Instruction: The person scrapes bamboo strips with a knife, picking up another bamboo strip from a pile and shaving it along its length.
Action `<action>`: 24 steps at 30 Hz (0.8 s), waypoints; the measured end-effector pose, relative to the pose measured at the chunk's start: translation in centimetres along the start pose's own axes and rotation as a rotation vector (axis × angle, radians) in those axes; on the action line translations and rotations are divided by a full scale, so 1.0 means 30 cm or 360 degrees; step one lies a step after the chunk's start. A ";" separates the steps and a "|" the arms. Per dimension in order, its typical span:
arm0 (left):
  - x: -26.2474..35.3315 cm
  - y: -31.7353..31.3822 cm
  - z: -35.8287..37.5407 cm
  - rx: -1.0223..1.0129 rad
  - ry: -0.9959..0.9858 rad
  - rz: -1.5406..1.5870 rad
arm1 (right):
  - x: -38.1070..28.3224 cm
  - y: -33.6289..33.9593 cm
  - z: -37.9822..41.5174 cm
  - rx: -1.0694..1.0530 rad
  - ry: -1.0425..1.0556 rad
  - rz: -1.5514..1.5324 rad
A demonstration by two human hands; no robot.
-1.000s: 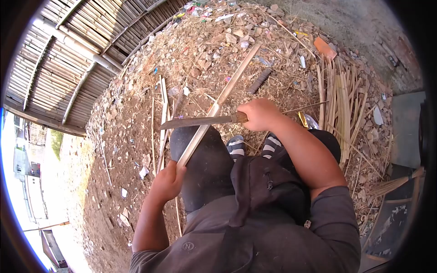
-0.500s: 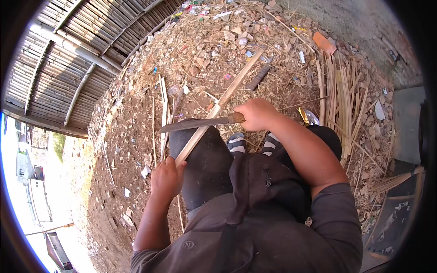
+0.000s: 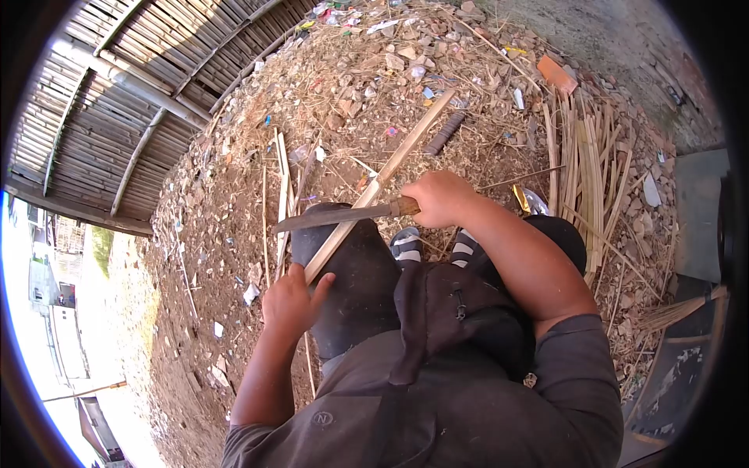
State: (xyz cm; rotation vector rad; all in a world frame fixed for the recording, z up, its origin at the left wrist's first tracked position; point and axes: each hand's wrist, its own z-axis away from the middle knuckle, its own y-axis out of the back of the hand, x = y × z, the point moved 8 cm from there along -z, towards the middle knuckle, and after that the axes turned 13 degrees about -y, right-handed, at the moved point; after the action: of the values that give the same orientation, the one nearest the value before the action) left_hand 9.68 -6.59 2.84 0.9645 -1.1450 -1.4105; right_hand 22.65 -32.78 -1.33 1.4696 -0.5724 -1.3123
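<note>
My right hand (image 3: 441,200) is closed around the wooden handle of a machete (image 3: 335,216), whose long blade points left. The blade lies across a pale split bamboo strip (image 3: 413,140), just above my left knee. That strip slants from the lower left up to the right. At its lower end is my left hand (image 3: 289,303), fingers curled about the strip and the thumb lifted away from it. Part of the grip is hidden behind the hand.
A pile of split bamboo strips (image 3: 589,171) lies on the right, near an orange brick (image 3: 556,74). A dark ridged rod (image 3: 445,132) rests beyond the strip. More thin strips (image 3: 282,187) lie left of my knee. A bamboo wall (image 3: 117,101) stands at the upper left.
My left thumb has lifted off the strip and points outward. The strip has shifted slightly up and to the right. The machete and right hand have barely moved.
</note>
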 end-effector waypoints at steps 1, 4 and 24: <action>-0.008 -0.005 -0.002 0.0010 0.0007 0.0062 | 0.003 -0.002 -0.001 -0.0009 -0.0012 -0.0025; -0.042 -0.034 -0.016 0.0044 -0.0008 0.0217 | 0.029 -0.010 -0.009 -0.0005 -0.0053 -0.0111; -0.080 -0.056 -0.044 -0.0126 -0.0191 0.0643 | 0.082 -0.025 -0.049 -0.0013 -0.0229 -0.0221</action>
State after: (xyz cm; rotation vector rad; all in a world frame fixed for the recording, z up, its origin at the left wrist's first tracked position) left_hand 10.91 -4.38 0.86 0.5581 -1.2797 -1.1848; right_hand 24.51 -34.09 -3.23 1.4367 -0.5650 -1.5362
